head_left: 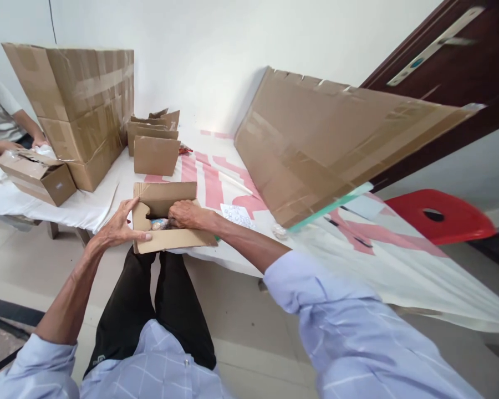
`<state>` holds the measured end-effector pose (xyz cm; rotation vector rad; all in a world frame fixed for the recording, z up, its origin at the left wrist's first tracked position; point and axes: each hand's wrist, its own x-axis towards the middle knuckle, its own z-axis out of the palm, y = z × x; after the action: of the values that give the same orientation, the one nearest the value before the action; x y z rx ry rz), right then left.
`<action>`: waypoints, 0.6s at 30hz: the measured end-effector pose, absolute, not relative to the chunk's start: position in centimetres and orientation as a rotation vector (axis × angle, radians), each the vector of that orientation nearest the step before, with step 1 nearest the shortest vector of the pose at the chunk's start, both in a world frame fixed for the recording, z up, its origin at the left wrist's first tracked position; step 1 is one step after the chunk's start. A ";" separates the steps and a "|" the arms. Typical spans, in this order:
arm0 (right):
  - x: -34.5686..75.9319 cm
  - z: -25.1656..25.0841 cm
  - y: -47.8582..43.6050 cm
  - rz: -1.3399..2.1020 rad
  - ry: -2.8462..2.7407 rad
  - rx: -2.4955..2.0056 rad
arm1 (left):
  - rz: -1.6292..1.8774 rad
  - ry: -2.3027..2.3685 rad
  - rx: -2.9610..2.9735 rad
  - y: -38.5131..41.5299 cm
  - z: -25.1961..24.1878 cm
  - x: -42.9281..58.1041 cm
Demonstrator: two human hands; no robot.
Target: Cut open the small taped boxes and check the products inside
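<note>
A small open cardboard box stands at the table's front edge, right before my legs. My left hand grips the box's left side, with the thumb along the near flap and the fingers at the left wall. Inside the box my right hand reaches down, and its fingertips are hidden behind the near flap. Beside those fingers lies a small plastic-wrapped packet, partly covered. Whether the right hand holds anything cannot be made out.
Tall taped cartons and open boxes stand behind, left. A person sits far left by a closed carton. A large cardboard sheet leans at right. A handwritten paper, pens and a red stool are rightward.
</note>
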<state>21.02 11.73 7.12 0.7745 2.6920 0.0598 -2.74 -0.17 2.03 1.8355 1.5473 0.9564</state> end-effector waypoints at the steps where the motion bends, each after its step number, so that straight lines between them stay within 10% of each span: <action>1: 21.3 7.3 11.8 0.048 2.732 0.779 | 0.951 1.551 1.834 0.0 2.0 -2.7; 8: 25.3 11.8 12.7 -0.320 3.313 0.939 | 1.016 1.551 1.806 1.2 2.3 -2.6; 18: 28.3 15.4 12.3 -1.885 2.962 1.154 | 1.247 1.242 2.120 0.3 11.4 0.2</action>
<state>28.31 12.30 15.38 1.1541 2.9620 -1.8849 0.24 0.30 11.38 2.1202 1.2420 1.2473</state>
